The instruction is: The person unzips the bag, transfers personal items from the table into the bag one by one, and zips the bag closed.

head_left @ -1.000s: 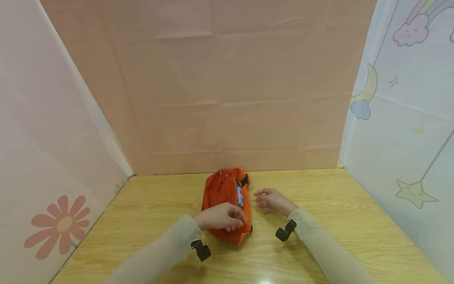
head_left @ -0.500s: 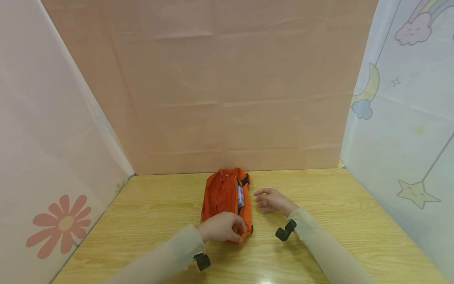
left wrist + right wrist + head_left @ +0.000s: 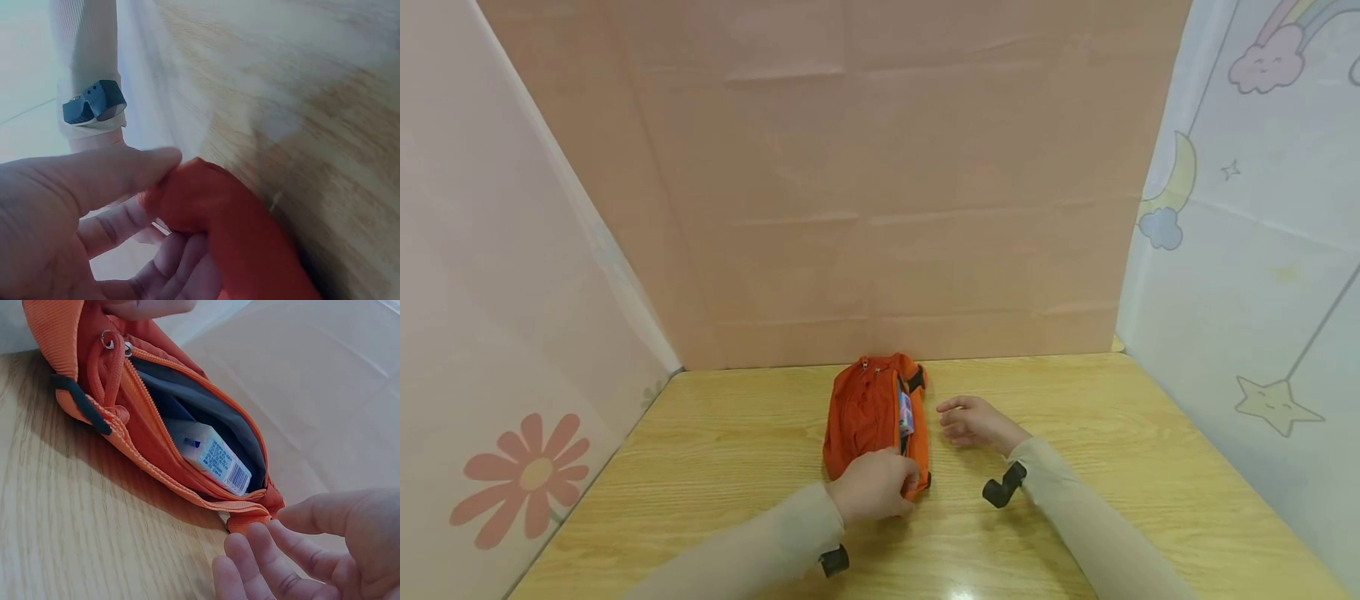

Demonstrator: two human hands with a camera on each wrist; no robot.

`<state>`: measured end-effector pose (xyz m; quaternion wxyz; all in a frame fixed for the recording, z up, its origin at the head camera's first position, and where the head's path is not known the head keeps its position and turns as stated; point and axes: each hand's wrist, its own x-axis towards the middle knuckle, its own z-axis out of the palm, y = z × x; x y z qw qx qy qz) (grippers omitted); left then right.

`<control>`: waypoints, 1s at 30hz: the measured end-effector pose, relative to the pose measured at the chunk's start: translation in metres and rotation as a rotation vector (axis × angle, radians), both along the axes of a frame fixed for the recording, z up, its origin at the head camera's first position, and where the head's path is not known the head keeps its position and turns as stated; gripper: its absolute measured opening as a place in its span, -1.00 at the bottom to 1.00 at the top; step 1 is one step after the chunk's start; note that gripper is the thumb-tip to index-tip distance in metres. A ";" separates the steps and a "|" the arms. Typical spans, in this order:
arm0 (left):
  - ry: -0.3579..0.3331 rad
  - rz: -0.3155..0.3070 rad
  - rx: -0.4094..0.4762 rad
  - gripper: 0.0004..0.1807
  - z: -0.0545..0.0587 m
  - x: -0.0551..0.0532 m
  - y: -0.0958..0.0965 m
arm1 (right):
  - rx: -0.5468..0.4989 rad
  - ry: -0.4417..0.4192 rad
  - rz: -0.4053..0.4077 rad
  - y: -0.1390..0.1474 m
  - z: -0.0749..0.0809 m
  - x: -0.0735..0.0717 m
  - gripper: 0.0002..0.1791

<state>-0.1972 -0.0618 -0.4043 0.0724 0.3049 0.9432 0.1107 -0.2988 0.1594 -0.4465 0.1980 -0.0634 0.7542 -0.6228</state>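
An orange-red sling bag (image 3: 859, 417) lies on the table, its long side zip open toward my right hand. Within that pocket sits a small box (image 3: 219, 459) with a barcode, against a dark grey lining. My left hand (image 3: 876, 486) is at the bag's near end. In the left wrist view its thumb and fingers pinch a fold of the red fabric (image 3: 222, 209). The zip pull with its cord loop (image 3: 107, 375) lies at the near end of the opening. My right hand (image 3: 977, 423) hovers just right of the bag, fingers loosely bent, holding nothing.
The wooden table (image 3: 745, 425) runs back to an upright pinkish cloth (image 3: 880, 192). Printed cloths stand at the left (image 3: 490, 275) and right (image 3: 1247, 308). An orange strap (image 3: 150, 465) with a dark slider (image 3: 81, 403) follows the bag's edge.
My left hand has moved toward me along the bag's right edge to its near end, uncovering more of the open zip. My right hand has stayed in place.
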 end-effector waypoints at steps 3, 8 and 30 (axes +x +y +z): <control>0.035 -0.031 0.001 -0.73 0.003 0.002 -0.001 | 0.011 -0.002 -0.004 0.000 0.001 -0.001 -0.57; -0.019 -0.059 0.068 -0.84 0.006 0.001 -0.006 | 0.007 -0.011 -0.022 -0.001 0.001 -0.002 -0.57; -0.755 0.201 0.636 -0.86 -0.011 -0.032 -0.038 | -0.055 0.002 0.067 -0.011 0.003 0.001 -0.57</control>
